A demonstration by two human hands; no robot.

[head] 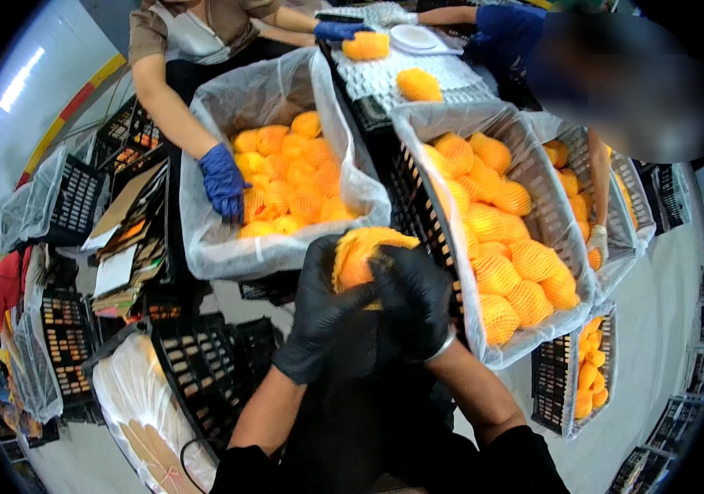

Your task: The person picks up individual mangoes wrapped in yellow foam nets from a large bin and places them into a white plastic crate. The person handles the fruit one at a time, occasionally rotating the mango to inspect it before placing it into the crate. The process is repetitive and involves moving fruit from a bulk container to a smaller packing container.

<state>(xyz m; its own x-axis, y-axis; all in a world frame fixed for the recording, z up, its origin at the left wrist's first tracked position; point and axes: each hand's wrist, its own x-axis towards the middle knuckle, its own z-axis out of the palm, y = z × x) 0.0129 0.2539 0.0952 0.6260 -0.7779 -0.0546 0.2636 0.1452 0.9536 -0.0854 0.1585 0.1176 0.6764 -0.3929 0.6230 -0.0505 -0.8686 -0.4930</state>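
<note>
Both my hands wear black gloves and hold one orange fruit between them, in front of my body. My left hand cups its left side. Over on its right, my right hand has its fingers on the yellow foam net sleeve, which covers only part of the fruit. Just beyond my hands stands a crate with a white liner, holding many netted fruits. To the right, another lined crate is heaped with fruits in yellow foam nets.
A co-worker's blue-gloved hand reaches into the left crate. Another person's gloved hand is in a crate at right. Two netted fruits and a white scale sit on foam netting. Cardboard sheets and a covered crate are left.
</note>
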